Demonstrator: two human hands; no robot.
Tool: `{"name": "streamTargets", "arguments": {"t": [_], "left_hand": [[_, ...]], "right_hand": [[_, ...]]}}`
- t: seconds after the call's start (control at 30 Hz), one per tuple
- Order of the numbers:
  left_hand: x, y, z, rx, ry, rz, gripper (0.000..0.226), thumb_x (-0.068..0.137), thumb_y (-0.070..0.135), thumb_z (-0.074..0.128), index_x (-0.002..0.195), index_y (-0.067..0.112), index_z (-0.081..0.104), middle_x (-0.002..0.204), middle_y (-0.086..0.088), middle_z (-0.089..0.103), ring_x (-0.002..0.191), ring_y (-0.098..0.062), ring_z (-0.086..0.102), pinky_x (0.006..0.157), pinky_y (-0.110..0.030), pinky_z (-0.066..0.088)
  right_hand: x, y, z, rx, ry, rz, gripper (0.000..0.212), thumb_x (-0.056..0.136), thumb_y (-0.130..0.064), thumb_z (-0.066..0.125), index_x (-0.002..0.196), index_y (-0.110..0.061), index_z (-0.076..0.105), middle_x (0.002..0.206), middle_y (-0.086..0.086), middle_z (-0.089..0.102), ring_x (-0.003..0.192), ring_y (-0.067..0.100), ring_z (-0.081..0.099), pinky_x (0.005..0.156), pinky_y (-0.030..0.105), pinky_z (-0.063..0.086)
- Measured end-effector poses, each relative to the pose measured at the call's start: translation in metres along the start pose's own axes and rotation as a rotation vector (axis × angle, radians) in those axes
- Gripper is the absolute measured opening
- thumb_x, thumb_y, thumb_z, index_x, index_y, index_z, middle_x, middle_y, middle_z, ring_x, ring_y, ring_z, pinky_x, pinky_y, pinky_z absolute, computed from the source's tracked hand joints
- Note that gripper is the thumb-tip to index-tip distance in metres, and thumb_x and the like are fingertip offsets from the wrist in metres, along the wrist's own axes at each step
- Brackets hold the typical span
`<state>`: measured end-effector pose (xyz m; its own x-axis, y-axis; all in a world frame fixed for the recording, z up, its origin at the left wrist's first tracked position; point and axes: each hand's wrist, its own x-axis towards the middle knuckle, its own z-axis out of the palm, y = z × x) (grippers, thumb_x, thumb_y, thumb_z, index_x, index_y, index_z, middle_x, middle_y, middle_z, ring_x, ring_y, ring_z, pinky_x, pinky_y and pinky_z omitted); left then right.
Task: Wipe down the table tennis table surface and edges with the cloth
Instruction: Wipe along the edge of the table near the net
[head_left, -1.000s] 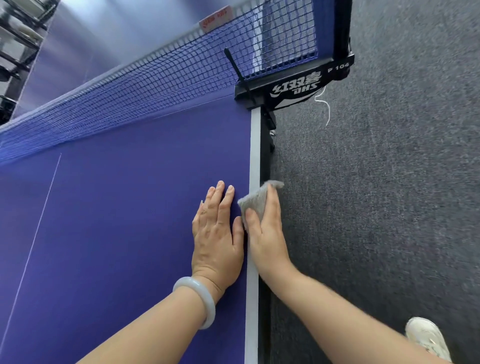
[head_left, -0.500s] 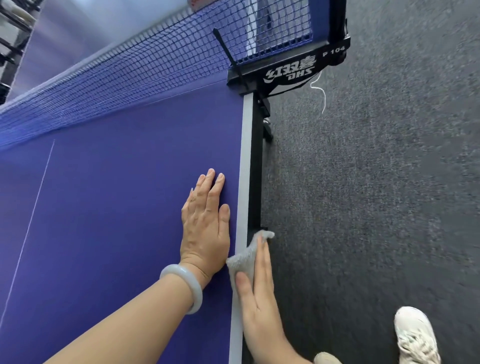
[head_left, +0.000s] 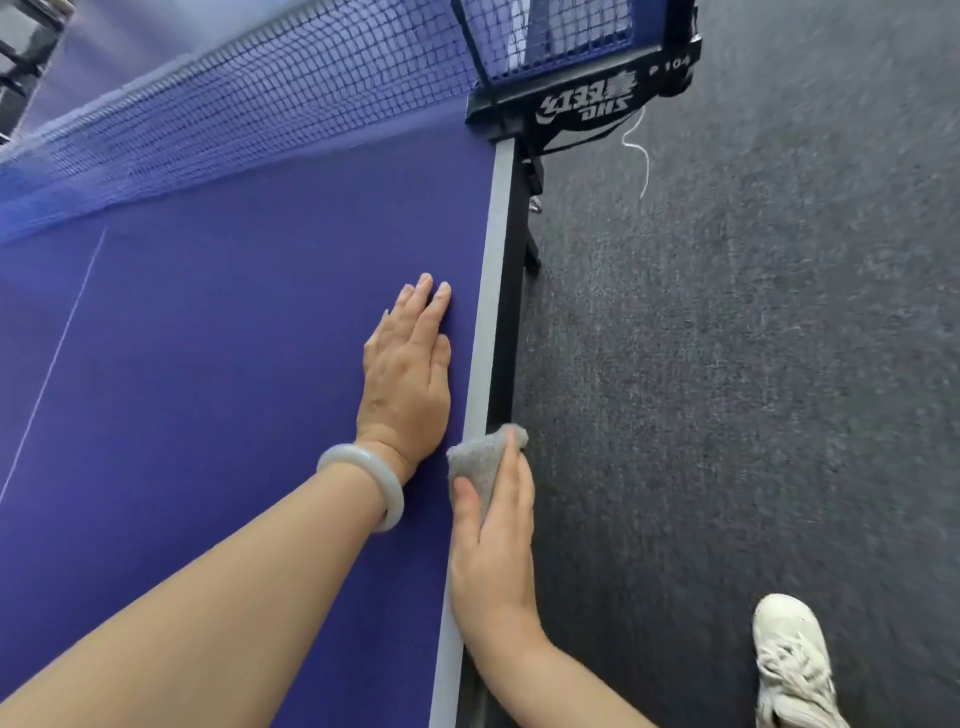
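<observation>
The cloth (head_left: 480, 460), grey and folded, is draped over the side edge of the table tennis table (head_left: 208, 338). It straddles the pale border stripe (head_left: 488, 291) and the dark side face beneath it. It is pinched by the right hand (head_left: 493, 561): the thumb (head_left: 465, 499) is laid on the cloth's inner part, on the table-top side, while the forefinger (head_left: 517, 483) is stretched along its outer part, over the edge. (The remaining fingers are hidden behind the hand, so their pose cannot be told.) A rounded corner of the cloth is seen jutting just past the forefinger's tip, toward the net (head_left: 234, 114).

The left hand (head_left: 408, 379) is laid palm down on the blue surface just beside the stripe. Its fingers are straight, held together and pointed at the net, and nothing is grasped by it. Its heel is just beside the cloth. A pale bracelet (head_left: 374, 478) is worn on that wrist.

The net is fixed at the table's edge by a black clamp (head_left: 587, 104) marked DHS. Dark grey carpet (head_left: 727, 364) is seen beside the table, with a white shoe (head_left: 789, 660) planted on it.
</observation>
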<state>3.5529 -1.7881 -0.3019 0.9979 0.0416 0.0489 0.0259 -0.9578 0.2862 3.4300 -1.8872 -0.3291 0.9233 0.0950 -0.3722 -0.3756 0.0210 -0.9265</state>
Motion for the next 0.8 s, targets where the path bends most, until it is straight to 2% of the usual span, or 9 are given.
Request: {"name": "streamTargets", "arguments": {"t": [0.1,0.17,0.27,0.37,0.47,0.53,0.67,0.73,0.8], "left_hand": [[-0.001,0.000,0.003,-0.068,0.015,-0.010,0.046,0.104,0.010,0.038,0.150,0.015,0.039,0.159,-0.003,0.029,0.150,-0.016,0.019,0.123,-0.038,0.013],[-0.004,0.002,0.002,-0.181,0.049,-0.025,0.042,0.103,0.005,0.042,0.143,0.011,0.048,0.155,-0.005,0.037,0.148,-0.018,0.025,0.123,-0.035,0.015],[-0.016,0.004,-0.005,-0.321,0.123,-0.119,0.040,0.098,-0.003,0.043,0.130,0.010,0.062,0.144,-0.003,0.052,0.143,-0.015,0.036,0.119,-0.021,0.023],[-0.059,0.007,-0.017,-0.304,0.082,-0.099,0.042,0.096,-0.006,0.043,0.129,0.011,0.064,0.141,-0.001,0.056,0.141,-0.013,0.040,0.118,-0.026,0.029],[-0.140,-0.008,-0.029,-0.117,-0.011,0.018,0.043,0.098,0.000,0.049,0.138,0.011,0.055,0.149,0.000,0.047,0.145,-0.013,0.033,0.120,-0.035,0.027],[-0.195,-0.020,-0.035,-0.048,-0.044,-0.009,0.046,0.101,0.014,0.048,0.146,0.014,0.045,0.156,0.003,0.036,0.148,-0.011,0.023,0.121,-0.038,0.022],[-0.247,-0.022,-0.026,0.075,-0.122,-0.061,0.058,0.101,0.038,0.018,0.156,0.021,0.014,0.164,0.008,0.006,0.151,-0.005,-0.003,0.124,-0.035,0.004],[-0.244,-0.020,-0.021,0.136,-0.123,-0.073,0.060,0.099,0.039,0.010,0.156,0.021,0.008,0.164,0.008,0.001,0.151,-0.006,-0.008,0.124,-0.037,0.002],[-0.244,-0.020,-0.020,0.162,-0.125,-0.072,0.062,0.098,0.039,0.008,0.156,0.020,0.008,0.164,0.008,0.000,0.151,-0.007,-0.008,0.124,-0.037,0.002]], "right_hand": [[0.002,0.002,-0.001,-0.055,0.033,-0.021,0.065,0.103,-0.033,0.039,0.156,-0.025,0.002,0.162,0.000,0.009,0.147,0.006,0.010,0.123,0.029,0.012],[0.005,0.002,-0.003,-0.064,0.018,-0.023,0.066,0.103,-0.031,0.040,0.157,-0.018,0.004,0.162,0.006,0.009,0.150,0.018,0.012,0.123,0.038,0.016],[0.005,0.002,-0.004,-0.052,-0.002,-0.018,0.067,0.103,-0.033,0.040,0.158,-0.015,0.005,0.161,0.010,0.010,0.149,0.024,0.016,0.121,0.043,0.021],[0.007,0.004,-0.005,-0.062,0.013,-0.033,0.065,0.104,-0.032,0.040,0.157,-0.012,0.007,0.161,0.014,0.011,0.149,0.025,0.016,0.121,0.045,0.020],[0.004,0.004,-0.005,-0.052,-0.005,-0.031,0.065,0.105,-0.033,0.039,0.158,-0.013,0.008,0.160,0.014,0.012,0.149,0.024,0.015,0.121,0.045,0.020],[0.002,0.001,-0.006,-0.047,-0.005,-0.031,0.065,0.105,-0.034,0.038,0.158,-0.013,0.008,0.160,0.013,0.013,0.148,0.025,0.018,0.121,0.045,0.021],[-0.003,-0.001,-0.004,0.010,0.012,-0.005,0.060,0.105,-0.034,0.038,0.158,-0.017,0.014,0.161,0.010,0.015,0.147,0.024,0.021,0.121,0.042,0.022],[-0.017,0.004,0.002,0.024,0.044,-0.029,0.060,0.106,-0.029,0.037,0.159,-0.018,0.011,0.165,0.006,0.011,0.151,0.020,0.013,0.123,0.036,0.014],[-0.055,0.021,0.009,0.059,0.062,-0.071,0.062,0.106,-0.024,0.038,0.158,-0.021,0.004,0.166,0.000,0.006,0.152,0.012,0.006,0.125,0.036,0.010]]}}
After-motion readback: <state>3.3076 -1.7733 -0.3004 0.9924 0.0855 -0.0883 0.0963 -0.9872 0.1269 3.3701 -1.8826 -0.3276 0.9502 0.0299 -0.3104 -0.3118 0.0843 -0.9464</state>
